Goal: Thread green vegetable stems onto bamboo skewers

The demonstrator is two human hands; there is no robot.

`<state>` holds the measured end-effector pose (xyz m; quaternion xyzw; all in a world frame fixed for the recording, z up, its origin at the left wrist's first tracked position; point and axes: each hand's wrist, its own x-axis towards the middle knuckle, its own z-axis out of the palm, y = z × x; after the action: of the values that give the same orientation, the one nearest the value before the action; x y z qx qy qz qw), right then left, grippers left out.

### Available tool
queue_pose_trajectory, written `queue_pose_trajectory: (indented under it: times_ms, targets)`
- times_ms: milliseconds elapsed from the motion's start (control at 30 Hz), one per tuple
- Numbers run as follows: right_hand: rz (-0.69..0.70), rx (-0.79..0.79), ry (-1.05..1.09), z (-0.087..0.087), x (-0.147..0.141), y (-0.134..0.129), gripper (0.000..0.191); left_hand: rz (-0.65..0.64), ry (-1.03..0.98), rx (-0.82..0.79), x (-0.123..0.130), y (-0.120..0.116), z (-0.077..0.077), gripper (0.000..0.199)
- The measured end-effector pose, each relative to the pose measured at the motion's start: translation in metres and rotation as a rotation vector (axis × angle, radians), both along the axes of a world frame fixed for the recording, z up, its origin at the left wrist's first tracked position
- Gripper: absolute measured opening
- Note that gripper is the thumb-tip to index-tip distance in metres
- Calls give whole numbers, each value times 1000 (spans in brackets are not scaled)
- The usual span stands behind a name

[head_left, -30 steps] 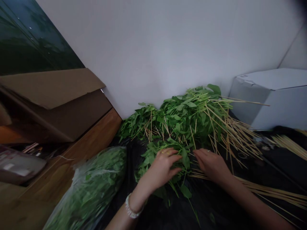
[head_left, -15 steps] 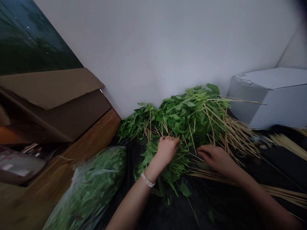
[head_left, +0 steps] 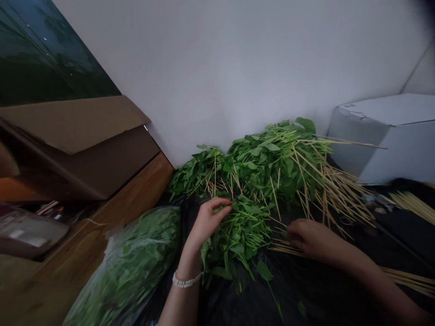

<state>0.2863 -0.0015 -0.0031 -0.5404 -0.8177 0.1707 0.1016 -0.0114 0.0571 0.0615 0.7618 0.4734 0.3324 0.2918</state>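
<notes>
My left hand [head_left: 210, 218], with a white beaded bracelet [head_left: 185, 281] at the wrist, is at the upper left edge of a small heap of leafy green stems [head_left: 248, 228]. Its thumb and fingertips are pressed close together; anything between them is too small to make out. To the right of that heap, my right hand [head_left: 304, 236] is curled over the ends of thin wooden sticks [head_left: 285, 246]. Its fingertips are hidden, so what they grip is unclear. Behind both hands lies a larger pile of leafy stems [head_left: 265, 158], with sticks among it.
A clear plastic bag of leaves [head_left: 136, 262] lies at the left, near a cardboard box [head_left: 102, 158] on a wooden surface [head_left: 142, 181]. At the right are a white box [head_left: 401, 140] and more sticks [head_left: 411, 206]. Black plastic [head_left: 258, 299] covers the work surface.
My left hand has moved left and slightly down, off the top of the small heap. My right hand has lowered slightly and curled over the sticks.
</notes>
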Motion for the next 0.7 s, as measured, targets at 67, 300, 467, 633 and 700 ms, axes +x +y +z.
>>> queue_pose_trajectory:
  times_ms: [67,300,467,633,700]
  targets:
    - [-23,41,-73,-7,-4,-3,18,33,16,12,-8,-7,-4,17]
    - [-20,84,-204,-18,-14,-3,25,42,112,14,-7,-18,-26,14]
    - [13,35,-194,-9,-20,-6,24,-52,264,67,9,-24,-24,27]
    - [-19,68,-268,-10,-21,-6,29,-70,449,77,4,-35,-17,11]
    - [-31,103,-287,-13,-20,-5,31,-84,455,56,-4,-38,-12,12]
